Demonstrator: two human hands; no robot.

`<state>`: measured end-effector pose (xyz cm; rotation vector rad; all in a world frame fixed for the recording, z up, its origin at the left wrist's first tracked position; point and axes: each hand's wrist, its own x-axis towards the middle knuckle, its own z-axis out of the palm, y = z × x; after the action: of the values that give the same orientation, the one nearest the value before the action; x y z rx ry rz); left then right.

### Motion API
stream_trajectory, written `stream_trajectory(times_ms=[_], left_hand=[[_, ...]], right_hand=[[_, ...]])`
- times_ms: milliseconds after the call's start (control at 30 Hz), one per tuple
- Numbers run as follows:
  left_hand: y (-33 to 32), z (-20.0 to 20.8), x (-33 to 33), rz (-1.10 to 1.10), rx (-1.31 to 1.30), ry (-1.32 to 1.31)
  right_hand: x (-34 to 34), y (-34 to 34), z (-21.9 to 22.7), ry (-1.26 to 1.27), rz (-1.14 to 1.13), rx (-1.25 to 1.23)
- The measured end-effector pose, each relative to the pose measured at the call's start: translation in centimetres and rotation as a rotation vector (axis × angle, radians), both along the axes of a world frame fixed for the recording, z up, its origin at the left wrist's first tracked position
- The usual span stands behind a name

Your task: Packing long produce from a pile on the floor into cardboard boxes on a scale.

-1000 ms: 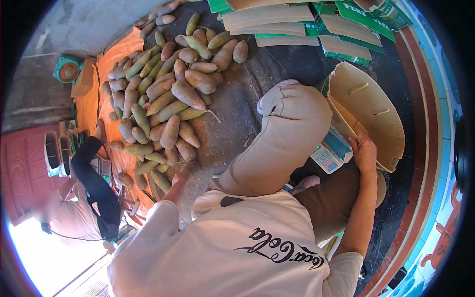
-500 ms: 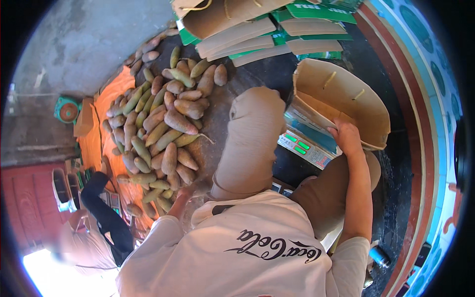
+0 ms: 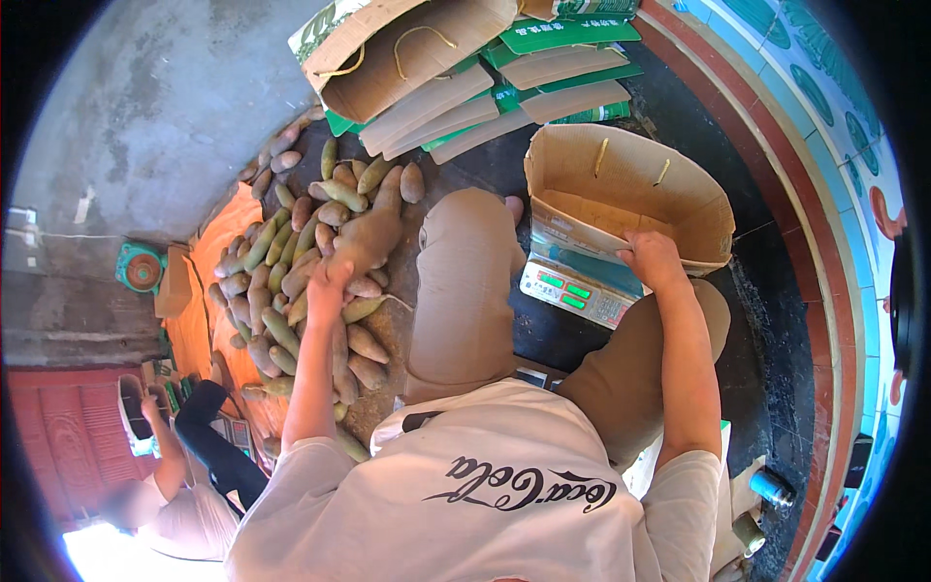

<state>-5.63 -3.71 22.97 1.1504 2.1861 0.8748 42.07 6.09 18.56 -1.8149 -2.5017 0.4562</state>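
Observation:
A heap of long, rounded cucumber-like fruits (image 3: 283,335), some brown and some green, lies to the left of my knees. My left hand (image 3: 333,278) reaches over the heap, its fingers closed on the end of a large brown fruit (image 3: 371,236), blurred by motion. On my right, a brown cardboard box (image 3: 630,184) with cord handles stands open on a digital scale (image 3: 572,293) with lit green displays. My right hand (image 3: 648,257) grips the near rim of that box.
Flattened green and brown cartons (image 3: 553,78) are stacked beyond the box, beside another opened carton (image 3: 417,53). An orange sheet (image 3: 194,320) lies under the heap. A person (image 3: 184,504) works at the lower left. A blue can (image 3: 772,487) stands at the lower right.
My left hand has gone from the near edge of the heap up and forward over it, and now grips a brown fruit. My right hand stays on the box rim. The view has shifted.

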Motion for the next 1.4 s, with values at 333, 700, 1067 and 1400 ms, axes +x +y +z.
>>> stream_trajectory(times_ms=[333, 700, 1067, 1400], left_hand=[[11.2, 8.5, 13.6, -0.54, 0.296, -0.02], [15.2, 4.5, 26.9, -0.996, 0.03, 0.711], [15.8, 2.7, 29.5, -1.219, -0.14, 0.83], [14.5, 5.0, 19.7, -0.683, 0.523, 0.368]], right_hand=[[0.0, 0.2, -0.2, -0.008, -0.009, -0.003], [0.1, 0.4, 0.0, -0.007, 0.009, -0.035], [0.1, 0.3, 0.3, -0.009, 0.027, -0.042], [0.2, 0.1, 0.8, 0.102, -0.004, 0.014]])
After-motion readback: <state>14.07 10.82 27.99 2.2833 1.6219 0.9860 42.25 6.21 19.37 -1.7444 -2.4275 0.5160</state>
